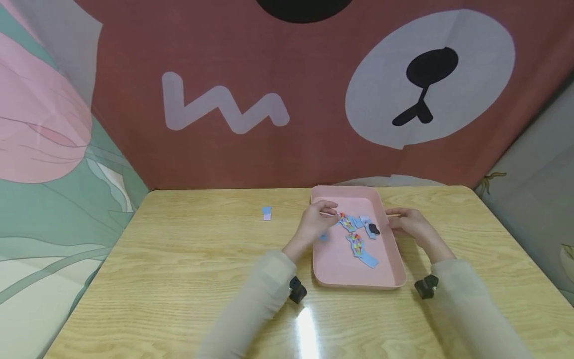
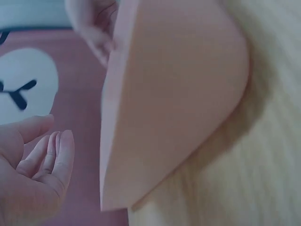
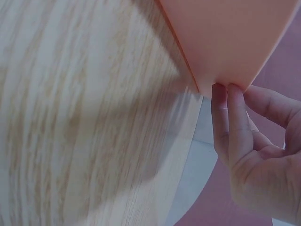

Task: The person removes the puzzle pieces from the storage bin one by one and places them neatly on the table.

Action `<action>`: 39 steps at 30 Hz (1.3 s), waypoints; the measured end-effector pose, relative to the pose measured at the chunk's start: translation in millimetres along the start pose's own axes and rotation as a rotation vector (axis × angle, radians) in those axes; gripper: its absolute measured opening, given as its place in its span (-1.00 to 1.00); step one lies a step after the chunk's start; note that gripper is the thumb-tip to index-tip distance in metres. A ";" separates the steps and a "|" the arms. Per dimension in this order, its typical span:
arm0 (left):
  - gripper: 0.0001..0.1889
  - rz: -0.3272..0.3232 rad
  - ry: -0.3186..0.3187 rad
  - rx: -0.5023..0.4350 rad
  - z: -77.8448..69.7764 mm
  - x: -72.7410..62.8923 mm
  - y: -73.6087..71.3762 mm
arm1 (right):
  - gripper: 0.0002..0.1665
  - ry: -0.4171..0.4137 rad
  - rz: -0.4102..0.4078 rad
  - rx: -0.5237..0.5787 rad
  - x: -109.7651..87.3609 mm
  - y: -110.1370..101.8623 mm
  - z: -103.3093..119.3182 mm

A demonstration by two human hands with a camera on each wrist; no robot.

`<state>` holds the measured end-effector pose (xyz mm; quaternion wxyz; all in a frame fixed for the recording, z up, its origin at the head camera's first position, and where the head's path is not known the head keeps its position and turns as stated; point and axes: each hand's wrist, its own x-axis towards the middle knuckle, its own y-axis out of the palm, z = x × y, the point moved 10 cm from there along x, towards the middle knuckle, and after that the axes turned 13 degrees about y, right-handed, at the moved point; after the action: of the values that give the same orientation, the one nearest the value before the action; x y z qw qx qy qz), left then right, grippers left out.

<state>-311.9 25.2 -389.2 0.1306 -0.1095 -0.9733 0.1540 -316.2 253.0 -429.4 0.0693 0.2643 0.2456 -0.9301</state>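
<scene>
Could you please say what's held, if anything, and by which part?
The right hand touches the tray at its right side, grip unclear; the left hand holds nothing.

Place: indoors, playfully decorated; home or studio, cannot tell | table (image 1: 179, 279): wood-grain, below the fingers (image 3: 239, 120) | cloth (image 1: 224, 159): red-brown, cartoon muzzle (image 1: 390, 89), upright beyond the fingers | hanging (image 1: 36, 209): pink-green plant print, well left of them | panel (image 1: 533, 149): pale, well right of them | glare (image 1: 308, 334): on the table, this side of the fingers
</scene>
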 end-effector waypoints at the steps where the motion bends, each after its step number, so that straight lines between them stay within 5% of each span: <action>1: -0.67 0.010 0.004 0.010 -0.4 -0.6 5.5 | -0.34 0.000 0.000 -0.001 -0.1 0.1 0.4; 14: -0.70 0.098 -0.084 0.002 13.8 -9.2 52.9 | -0.29 0.022 0.027 0.031 2.0 0.8 -2.6; 39: -0.65 0.204 -0.125 0.146 40.3 -13.1 71.2 | -0.31 0.021 0.015 0.009 -0.1 1.8 -0.1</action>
<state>-298.8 77.0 -452.5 0.0608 -0.1884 -0.9495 0.2433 -315.6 251.5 -430.2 0.0724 0.2762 0.2403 -0.9277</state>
